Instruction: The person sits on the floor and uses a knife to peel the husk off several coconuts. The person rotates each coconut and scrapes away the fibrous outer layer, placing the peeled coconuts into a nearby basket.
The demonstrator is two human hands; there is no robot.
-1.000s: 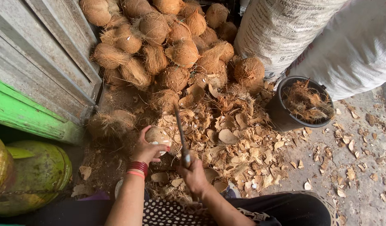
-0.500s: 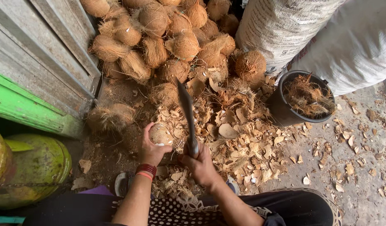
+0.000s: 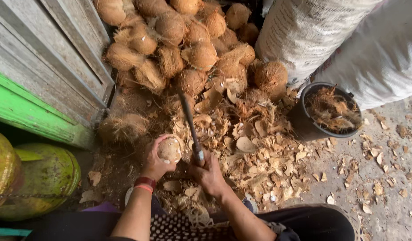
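My left hand [image 3: 153, 164] cups a small, partly peeled coconut [image 3: 169, 149] low over the ground; a red band sits on that wrist. My right hand [image 3: 209, 174] grips the handle of a long dark knife [image 3: 188, 122], whose blade points away from me, just right of the coconut and over the husk scraps. Both forearms reach out from the bottom of the view.
A heap of brown husked coconuts [image 3: 179, 40] lies ahead against a grey wooden door [image 3: 45, 58]. Husk shavings [image 3: 255, 147] cover the ground. A black bucket [image 3: 304, 127] of husk stands right, below white sacks [image 3: 331, 35]. Yellow-green containers [image 3: 40, 178] sit left.
The knife blade has swung from near upright beside the coconut and now slants away over the scraps. My left hand has turned the coconut a little.
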